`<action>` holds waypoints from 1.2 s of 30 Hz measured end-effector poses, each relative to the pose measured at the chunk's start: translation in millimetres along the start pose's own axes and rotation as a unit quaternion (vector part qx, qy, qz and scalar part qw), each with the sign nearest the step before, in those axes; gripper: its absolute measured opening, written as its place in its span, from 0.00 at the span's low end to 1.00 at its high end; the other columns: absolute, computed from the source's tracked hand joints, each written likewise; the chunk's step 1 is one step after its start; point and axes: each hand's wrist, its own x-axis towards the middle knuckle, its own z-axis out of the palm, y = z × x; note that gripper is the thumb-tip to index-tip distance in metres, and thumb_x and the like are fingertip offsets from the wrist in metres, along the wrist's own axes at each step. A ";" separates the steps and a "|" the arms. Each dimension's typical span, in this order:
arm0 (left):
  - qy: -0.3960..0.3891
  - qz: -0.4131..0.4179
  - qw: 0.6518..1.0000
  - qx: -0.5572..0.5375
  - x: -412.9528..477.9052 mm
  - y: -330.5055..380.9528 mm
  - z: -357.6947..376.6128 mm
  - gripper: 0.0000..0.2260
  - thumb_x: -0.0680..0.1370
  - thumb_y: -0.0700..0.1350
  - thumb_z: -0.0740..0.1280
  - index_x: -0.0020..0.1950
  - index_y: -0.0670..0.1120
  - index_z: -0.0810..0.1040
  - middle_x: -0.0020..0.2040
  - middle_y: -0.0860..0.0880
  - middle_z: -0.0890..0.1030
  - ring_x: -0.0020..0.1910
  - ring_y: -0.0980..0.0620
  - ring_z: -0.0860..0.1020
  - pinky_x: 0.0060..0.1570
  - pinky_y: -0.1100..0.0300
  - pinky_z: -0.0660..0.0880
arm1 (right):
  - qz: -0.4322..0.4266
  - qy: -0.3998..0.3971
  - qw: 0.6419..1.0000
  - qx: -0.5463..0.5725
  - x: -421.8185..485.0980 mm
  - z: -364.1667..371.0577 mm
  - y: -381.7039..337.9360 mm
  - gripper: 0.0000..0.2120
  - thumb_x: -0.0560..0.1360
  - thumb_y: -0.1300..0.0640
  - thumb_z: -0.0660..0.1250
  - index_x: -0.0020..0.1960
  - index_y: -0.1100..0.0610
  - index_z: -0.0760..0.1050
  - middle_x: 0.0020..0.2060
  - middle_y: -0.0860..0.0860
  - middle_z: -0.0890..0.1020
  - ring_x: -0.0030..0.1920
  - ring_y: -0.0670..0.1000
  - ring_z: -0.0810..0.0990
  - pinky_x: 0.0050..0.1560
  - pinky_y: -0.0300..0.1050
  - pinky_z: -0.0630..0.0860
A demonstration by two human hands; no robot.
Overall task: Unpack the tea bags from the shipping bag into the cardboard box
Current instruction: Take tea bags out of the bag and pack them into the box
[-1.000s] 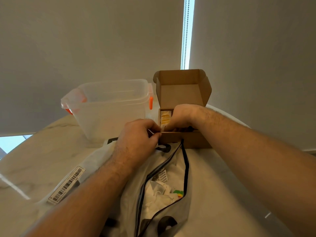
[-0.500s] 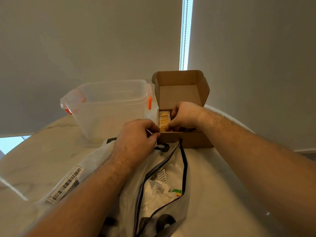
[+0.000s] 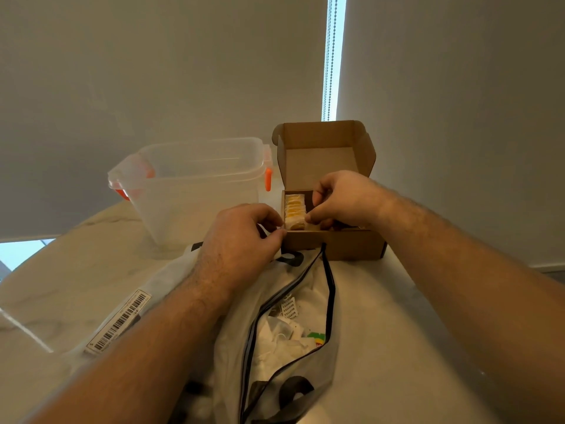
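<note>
Row of tea bags (image 3: 295, 211) is uncovered in the cardboard box (image 3: 336, 249) as the right hand (image 3: 345, 197) is drawn off to its right.
More of the row is shown than a second ago; packing is judged under way, with stock left in the shipping bag (image 3: 305, 280) under the wrists. The tea bags are pinched by the right thumb and curled fingers; a pale scrap (image 3: 270, 231) is pinched in the left hand (image 3: 241, 240), just left of them.
</note>
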 end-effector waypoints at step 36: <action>-0.280 -0.053 0.955 0.088 -55.6 7.8 -79.2 0.27 0.72 0.61 0.75 0.69 0.63 0.70 0.56 0.60 0.78 0.50 0.59 0.79 0.49 0.61 0.76 | -0.124 -0.217 0.952 -0.178 -106.4 59.7 -12.0 0.12 0.71 0.40 0.77 0.48 0.45 0.79 0.42 0.44 0.82 0.43 0.44 0.80 0.39 0.39 0.75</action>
